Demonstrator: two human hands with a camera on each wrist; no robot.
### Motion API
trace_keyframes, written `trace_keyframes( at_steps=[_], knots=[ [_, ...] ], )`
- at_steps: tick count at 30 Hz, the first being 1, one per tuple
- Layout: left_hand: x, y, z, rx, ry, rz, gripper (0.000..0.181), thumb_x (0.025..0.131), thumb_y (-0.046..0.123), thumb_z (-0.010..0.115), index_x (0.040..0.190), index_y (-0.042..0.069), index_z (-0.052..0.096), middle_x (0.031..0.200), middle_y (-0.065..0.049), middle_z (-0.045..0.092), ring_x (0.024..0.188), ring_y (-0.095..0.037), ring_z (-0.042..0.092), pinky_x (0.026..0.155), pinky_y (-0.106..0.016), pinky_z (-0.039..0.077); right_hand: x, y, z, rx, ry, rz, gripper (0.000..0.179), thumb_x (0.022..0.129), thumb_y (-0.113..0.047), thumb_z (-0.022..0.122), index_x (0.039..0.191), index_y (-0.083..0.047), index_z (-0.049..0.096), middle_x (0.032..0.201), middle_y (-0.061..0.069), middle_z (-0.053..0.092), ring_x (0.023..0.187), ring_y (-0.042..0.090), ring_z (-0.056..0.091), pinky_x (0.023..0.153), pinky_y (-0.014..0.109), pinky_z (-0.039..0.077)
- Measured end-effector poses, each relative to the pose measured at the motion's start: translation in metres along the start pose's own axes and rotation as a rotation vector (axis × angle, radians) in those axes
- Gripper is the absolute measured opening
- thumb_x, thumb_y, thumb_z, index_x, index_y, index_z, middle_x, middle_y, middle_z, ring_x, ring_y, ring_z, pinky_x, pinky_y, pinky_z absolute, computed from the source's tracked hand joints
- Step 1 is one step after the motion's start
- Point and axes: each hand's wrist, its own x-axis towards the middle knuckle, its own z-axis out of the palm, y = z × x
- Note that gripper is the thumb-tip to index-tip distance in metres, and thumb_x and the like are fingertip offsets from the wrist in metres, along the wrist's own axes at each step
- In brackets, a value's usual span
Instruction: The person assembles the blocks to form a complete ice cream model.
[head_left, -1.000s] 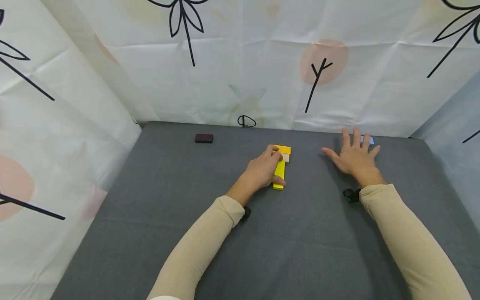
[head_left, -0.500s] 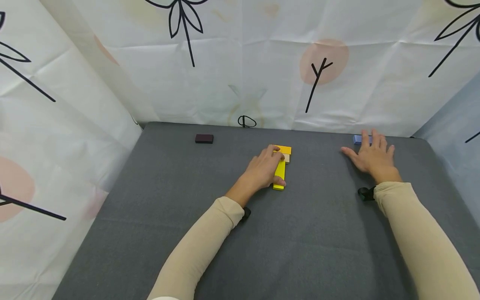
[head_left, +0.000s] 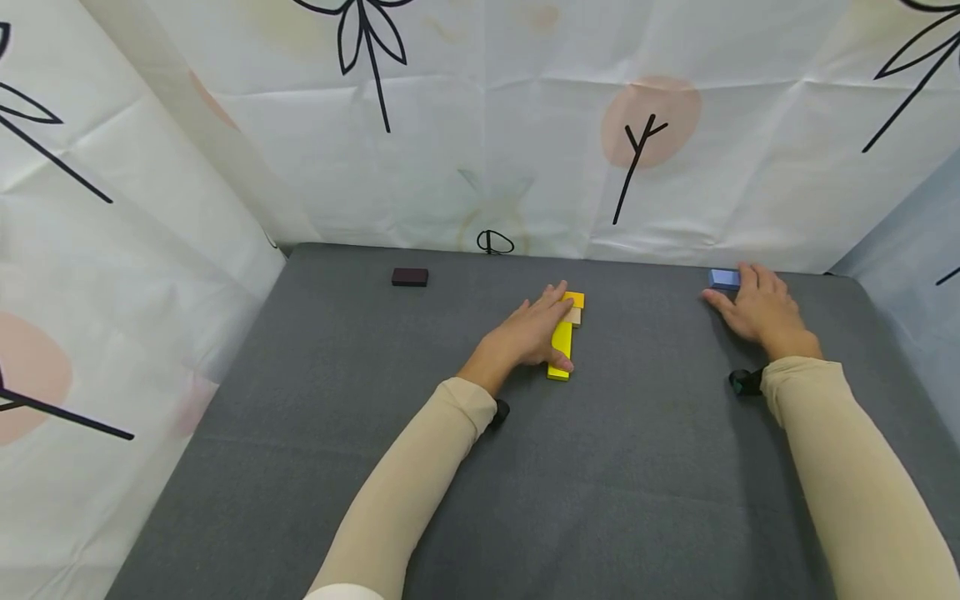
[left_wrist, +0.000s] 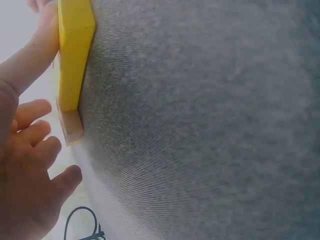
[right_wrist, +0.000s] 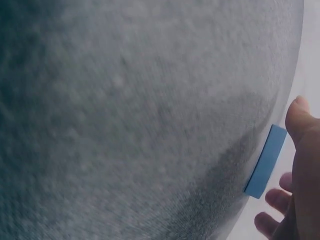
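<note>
My left hand (head_left: 525,333) lies over a bright yellow block (head_left: 562,340), fingers fairly straight and spread. Its thumb is at the yellow block's near end in the head view. Beyond that block a pale wooden block (head_left: 576,317) and an orange-yellow block (head_left: 575,300) line up, partly hidden by the fingers. The left wrist view has the yellow block (left_wrist: 74,60) beside the thumb, with the pale block (left_wrist: 72,126) past it. At the back right, my right hand (head_left: 765,312) reaches to a blue block (head_left: 723,279), thumb apart from loosely bent fingers. The right wrist view shows the blue block (right_wrist: 266,162) between thumb and fingertips.
A dark brown block (head_left: 410,277) lies near the back edge, left of centre. The grey cloth-covered table (head_left: 300,400) meets white patterned curtains (head_left: 540,125) at the back and sides.
The right hand has shifted right and back, from in front of the blue block to its right side, uncovering its left part. The left hand's curled fingers have straightened off the blocks.
</note>
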Motion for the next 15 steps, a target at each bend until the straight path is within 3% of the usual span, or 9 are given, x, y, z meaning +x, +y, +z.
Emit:
trace_keyframes(
  at_steps=[6, 11, 15],
  knots=[
    [0.0014, -0.0023, -0.0014, -0.007, -0.041, 0.011, 0.108, 0.084, 0.047, 0.081, 0.165, 0.016, 0.017, 0.175, 0.002, -0.004, 0.162, -0.016, -0.003, 0.133, -0.046, 0.011, 0.0038, 0.0053, -0.0011, 0.000, -0.027, -0.003, 0.096, 0.105, -0.065, 0.026, 0.158, 0.012, 0.009, 0.159, 0.042, 0.009, 0.143, 0.065, 0.010, 0.111, 0.080, 0.016],
    [0.0020, -0.0034, -0.0011, -0.004, -0.039, 0.007, 0.107, 0.084, 0.048, 0.081, 0.165, 0.016, 0.019, 0.175, 0.003, -0.001, 0.162, -0.016, -0.003, 0.133, -0.045, 0.011, 0.0074, 0.0091, -0.0002, 0.003, -0.033, -0.006, 0.094, 0.105, -0.066, 0.025, 0.158, 0.012, 0.012, 0.158, 0.041, 0.013, 0.141, 0.066, 0.012, 0.111, 0.080, 0.016],
    [0.0006, -0.0017, -0.0011, 0.015, -0.030, -0.011, 0.107, 0.084, 0.050, 0.081, 0.165, 0.018, 0.020, 0.175, 0.004, 0.001, 0.162, -0.015, -0.002, 0.133, -0.044, 0.012, 0.0074, 0.0092, -0.0012, -0.004, 0.009, -0.049, 0.074, 0.111, -0.046, 0.028, 0.153, 0.014, 0.026, 0.154, 0.042, 0.024, 0.139, 0.065, 0.021, 0.113, 0.076, 0.021]
  ],
)
